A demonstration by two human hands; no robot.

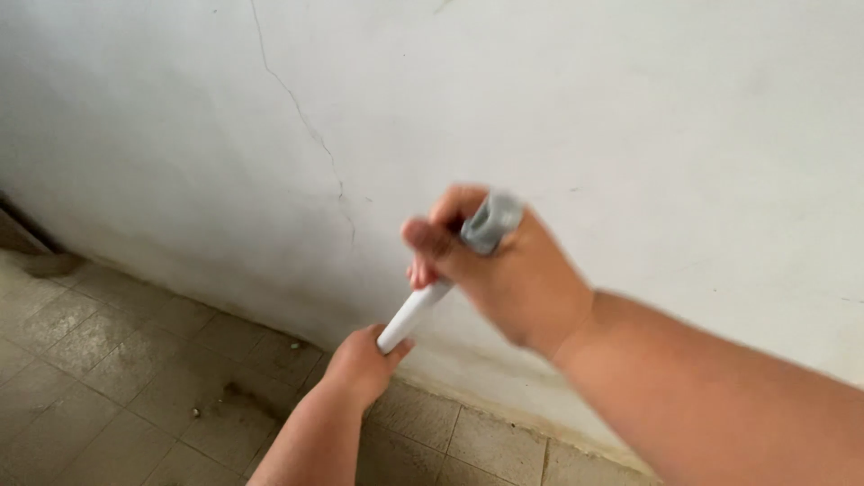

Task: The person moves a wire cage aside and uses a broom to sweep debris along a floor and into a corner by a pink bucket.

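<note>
Both hands are closed around a white handle (pixel 412 313) held slanting before the cracked white wall (pixel 630 117), the left hand (pixel 360 364) gripping its lower end above the tiled floor (pixel 108 378), the right hand (pixel 504 265) clasping its grey top (pixel 490 220).

white pole (pixel 414 313) | slim, round, smooth | tilted, lower end down-left, upper end up-right | gripped at both ends, middle bare | grey cap (pixel 489 222) at upper end, blurred | held in front of pale wall, above tiled floor
</note>
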